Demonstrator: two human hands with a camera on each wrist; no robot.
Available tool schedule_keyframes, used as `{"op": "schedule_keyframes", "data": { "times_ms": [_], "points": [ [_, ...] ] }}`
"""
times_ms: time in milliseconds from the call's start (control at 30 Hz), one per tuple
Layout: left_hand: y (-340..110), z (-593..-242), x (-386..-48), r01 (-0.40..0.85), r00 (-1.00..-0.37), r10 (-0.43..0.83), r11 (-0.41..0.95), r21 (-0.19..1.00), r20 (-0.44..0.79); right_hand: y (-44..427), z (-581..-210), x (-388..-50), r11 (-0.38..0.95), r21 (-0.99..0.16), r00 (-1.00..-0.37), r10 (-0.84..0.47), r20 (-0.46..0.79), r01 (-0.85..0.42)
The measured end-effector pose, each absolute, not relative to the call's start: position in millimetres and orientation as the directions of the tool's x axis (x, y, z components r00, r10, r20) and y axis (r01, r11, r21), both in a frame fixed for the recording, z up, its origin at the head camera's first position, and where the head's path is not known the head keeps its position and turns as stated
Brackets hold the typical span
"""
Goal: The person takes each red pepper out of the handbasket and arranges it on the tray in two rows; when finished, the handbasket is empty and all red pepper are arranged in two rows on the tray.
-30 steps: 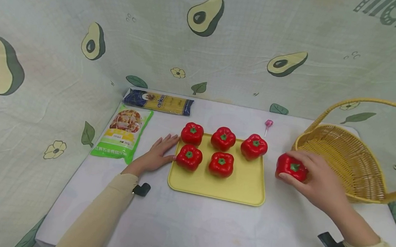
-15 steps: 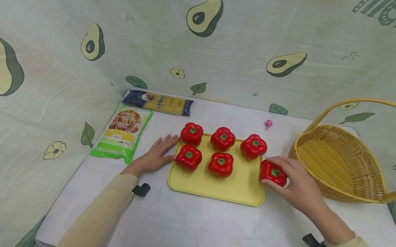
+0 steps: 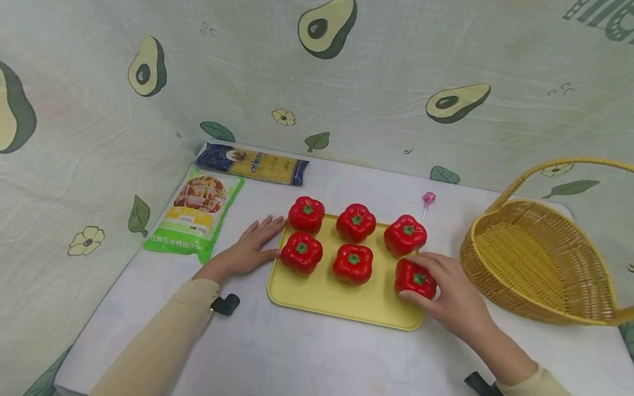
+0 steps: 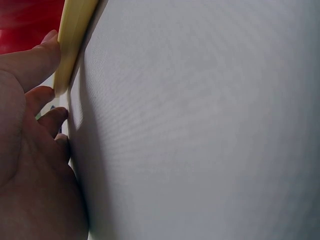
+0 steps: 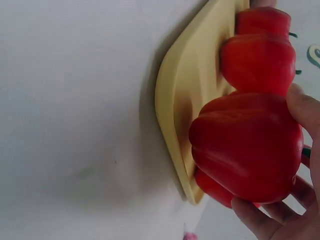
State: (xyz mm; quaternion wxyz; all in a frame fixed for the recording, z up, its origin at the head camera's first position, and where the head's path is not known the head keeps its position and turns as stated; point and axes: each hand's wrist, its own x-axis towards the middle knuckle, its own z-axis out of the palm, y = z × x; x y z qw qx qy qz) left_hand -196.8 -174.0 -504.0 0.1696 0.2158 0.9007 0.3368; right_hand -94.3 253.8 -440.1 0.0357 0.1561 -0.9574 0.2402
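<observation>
A red bell pepper point(image 3: 411, 282) is gripped between the thumb and fingers of my right hand point(image 3: 455, 300), over the right end of the yellow tray point(image 3: 314, 297). In the right wrist view this pepper point(image 5: 245, 145) covers part of the tray; whether it touches the tray I cannot tell. Several other red bell peppers stand on the tray in two rows, among them the front middle pepper point(image 3: 352, 264) and the back right pepper point(image 3: 405, 235). My left hand point(image 3: 245, 251) lies beside the tray's left edge, fingers extended, its thumb point(image 4: 37, 62) touching the rim.
Right of the tray stands a yellow wicker basket point(image 3: 470, 255) with a tall handle. A pink lollipop point(image 3: 428, 199) lies behind the tray. At the back left are a pasta packet point(image 3: 263, 165) and a green food pouch point(image 3: 193, 215). Patterned cloth hangs behind the table.
My right hand has carried the bell pepper leftward from beside the basket to over the tray's right end. My left hand has stayed at the tray's left edge.
</observation>
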Motion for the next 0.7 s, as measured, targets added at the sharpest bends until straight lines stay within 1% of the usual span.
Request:
{"op": "schedule_keyframes", "data": {
  "times_ms": [233, 500, 700],
  "points": [
    [-174, -503, -196, 0.266, -0.850, 0.499, 0.682, 0.681, -0.168, 244, -447, -96, 0.828, -0.475, -0.954, -0.277, 0.114, -0.297],
    [-174, -503, -196, 0.260, -0.851, 0.495, 0.686, 0.680, -0.175, 240, -449, -98, 0.825, -0.472, -0.950, -0.284, 0.130, -0.311],
    [-174, -503, -196, 0.261, -0.851, 0.496, 0.684, 0.681, -0.173, 238, -448, -100, 0.825, -0.479, -0.952, -0.285, 0.108, -0.301]
  ]
}}
